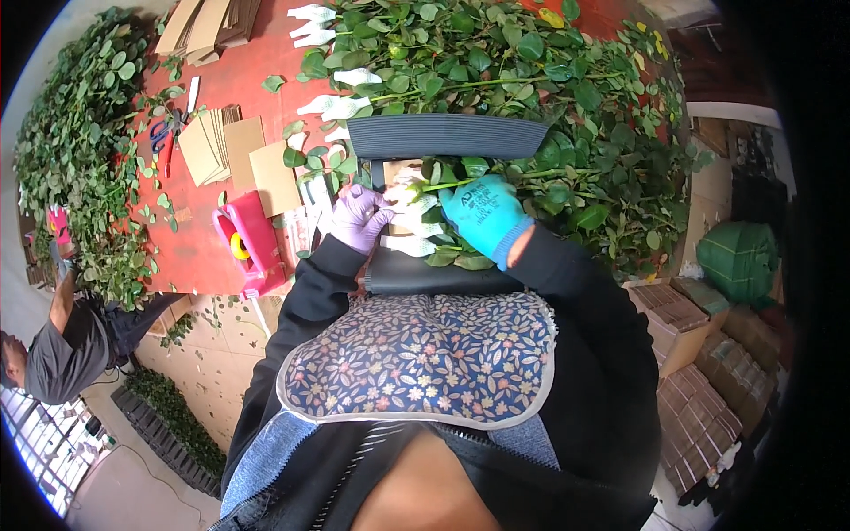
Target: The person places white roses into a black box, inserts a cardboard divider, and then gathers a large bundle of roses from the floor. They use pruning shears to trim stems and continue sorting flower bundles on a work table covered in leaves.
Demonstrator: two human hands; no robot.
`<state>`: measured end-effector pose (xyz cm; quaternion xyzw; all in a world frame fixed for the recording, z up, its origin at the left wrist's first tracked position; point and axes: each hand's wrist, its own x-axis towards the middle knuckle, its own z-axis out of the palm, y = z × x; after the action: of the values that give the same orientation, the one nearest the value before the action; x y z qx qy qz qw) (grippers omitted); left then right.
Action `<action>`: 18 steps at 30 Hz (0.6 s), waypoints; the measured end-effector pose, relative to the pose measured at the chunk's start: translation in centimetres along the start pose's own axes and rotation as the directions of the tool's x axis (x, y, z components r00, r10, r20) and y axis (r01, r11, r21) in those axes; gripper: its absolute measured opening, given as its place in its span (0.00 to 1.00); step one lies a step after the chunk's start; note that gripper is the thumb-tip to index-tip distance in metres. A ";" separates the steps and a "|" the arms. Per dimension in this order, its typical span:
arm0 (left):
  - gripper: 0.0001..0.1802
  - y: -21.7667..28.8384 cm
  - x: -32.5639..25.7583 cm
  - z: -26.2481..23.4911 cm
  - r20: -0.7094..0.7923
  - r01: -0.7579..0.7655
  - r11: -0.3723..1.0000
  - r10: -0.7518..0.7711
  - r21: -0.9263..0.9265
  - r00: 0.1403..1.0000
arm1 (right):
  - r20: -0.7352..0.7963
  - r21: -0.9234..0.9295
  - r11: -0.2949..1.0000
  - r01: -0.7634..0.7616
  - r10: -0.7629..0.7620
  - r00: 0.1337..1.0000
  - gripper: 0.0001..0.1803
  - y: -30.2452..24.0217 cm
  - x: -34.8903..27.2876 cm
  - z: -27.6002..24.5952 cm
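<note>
My left hand (357,219), in a thin purple glove, pinches at the pale head of a rose (405,193); its thumb and fingertips are drawn together there. My right hand (485,215), in a turquoise work glove, is closed round the stem just behind the head, among the leaves. Just below lie white-netted rose heads (414,245), on a sheet of brown cardboard (396,175). The sheet rests in a black holder whose ribbed far wall (447,139) stands beyond my hands. What exactly my left fingertips grip is too small to make out.
Leafy rose stems (496,62) with white-netted heads cover the table's far side. To the left are cardboard sheets (205,146), scissors (161,137) and a pink tape dispenser (251,243). A person (75,345) works at far left by a foliage pile (80,133). Boxes (699,425) stand right.
</note>
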<state>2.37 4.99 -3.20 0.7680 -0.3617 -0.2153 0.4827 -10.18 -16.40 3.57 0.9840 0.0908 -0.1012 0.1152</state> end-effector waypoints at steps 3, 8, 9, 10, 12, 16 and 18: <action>0.06 0.9 -0.2 -0.8 -0.001 -0.020 1.000 0.020 0.023 1.000 | -0.074 0.203 0.979 -0.020 0.036 0.997 0.05 -0.4 0.5 3.0; 0.04 -3.0 -1.8 -4.9 -0.261 0.024 0.919 -0.137 -0.393 0.956 | -0.095 0.372 0.928 -0.001 0.039 0.995 0.08 1.1 0.1 2.9; 0.02 -2.4 -1.7 -5.6 -0.222 -0.033 0.949 -0.040 -0.314 0.974 | -0.111 0.500 0.865 0.038 0.021 0.994 0.10 1.6 0.0 2.3; 0.03 -1.6 -1.5 -6.5 -0.186 -0.100 0.966 0.056 -0.238 0.981 | -0.015 0.569 0.822 0.012 -0.004 1.000 0.10 2.1 0.1 1.1; 0.02 1.2 -1.7 -6.2 0.203 0.246 0.882 -0.176 -0.402 0.963 | -0.169 0.498 0.866 0.044 0.047 0.985 0.12 2.5 -0.8 -2.1; 0.16 1.7 -0.3 -2.1 0.140 -0.011 1.000 0.012 -0.010 0.990 | -0.057 0.441 0.886 0.145 -0.133 0.989 0.14 1.0 -0.8 -0.9; 0.23 0.9 -0.7 -1.0 0.192 0.122 0.991 -0.129 0.047 0.973 | 0.056 0.364 0.918 0.160 -0.193 0.980 0.11 0.3 0.4 -0.5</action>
<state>2.33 5.85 -2.00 0.7728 -0.3617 -0.3130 0.4171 -9.65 -16.46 4.02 0.9707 0.1538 -0.1705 -0.0710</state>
